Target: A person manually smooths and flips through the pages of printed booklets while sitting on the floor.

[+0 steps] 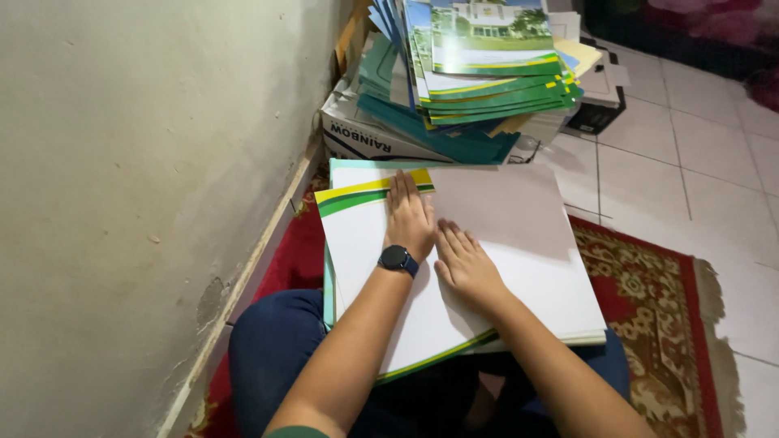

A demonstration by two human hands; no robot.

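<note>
Both palms pressed flat, fingers spread and gripping nothing: left hand and right hand side by side atop the white cardstock sheet, pinned steady on the lap.

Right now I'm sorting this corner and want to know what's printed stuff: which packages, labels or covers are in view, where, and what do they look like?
Cardboard box: against the wall under the pile, white with dark lettering.
Stack of covers: on the box, fanned, green, teal and yellow edges, top one showing a building photo.
Folded sheet: on the lap under both hands, white with green and yellow stripes.
Dark box: behind the pile, on the tiled floor.
</note>
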